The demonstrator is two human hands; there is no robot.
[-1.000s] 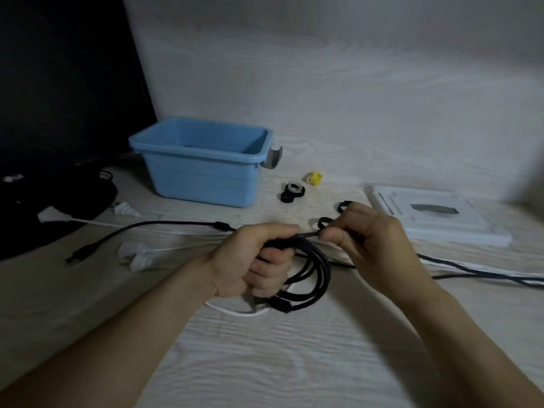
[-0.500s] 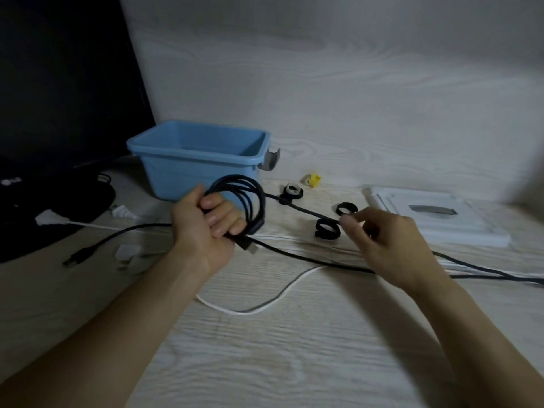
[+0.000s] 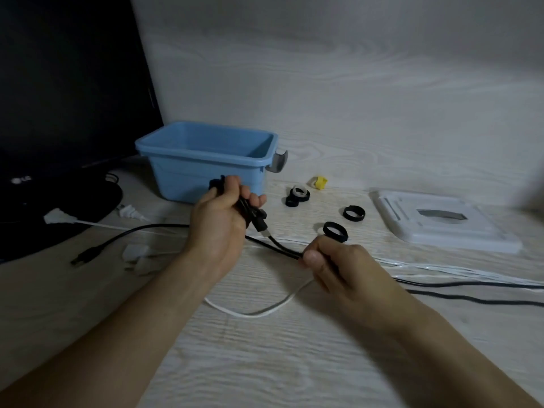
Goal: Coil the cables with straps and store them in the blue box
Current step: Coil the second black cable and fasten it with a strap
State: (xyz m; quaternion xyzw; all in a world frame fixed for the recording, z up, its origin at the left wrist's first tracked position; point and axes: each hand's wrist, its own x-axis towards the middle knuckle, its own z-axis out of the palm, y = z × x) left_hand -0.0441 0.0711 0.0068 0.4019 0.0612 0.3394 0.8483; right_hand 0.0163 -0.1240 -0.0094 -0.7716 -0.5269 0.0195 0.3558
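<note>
My left hand (image 3: 219, 222) grips a bundle of coiled black cable (image 3: 250, 214) in front of the blue box (image 3: 206, 169); a plug end pokes out below my fingers. My right hand (image 3: 332, 265) pinches the free black strands (image 3: 279, 247) that run from the bundle, low over the table. Black strap rings lie just behind my right hand (image 3: 335, 231), further back (image 3: 354, 213) and near the box (image 3: 297, 197). A white cable (image 3: 259, 313) loops on the table beneath my hands.
A dark monitor (image 3: 67, 83) stands at the left, with white plugs (image 3: 138, 254) and a black plug (image 3: 85, 256) in front of it. A white lid (image 3: 441, 225) lies at the right. A yellow piece (image 3: 319, 182) sits behind the straps. More cables (image 3: 471, 290) run off right.
My left hand turned the coil so it now points toward my right hand. My right hand moved down and left, from beside the strap rings, pinching the black strands.
</note>
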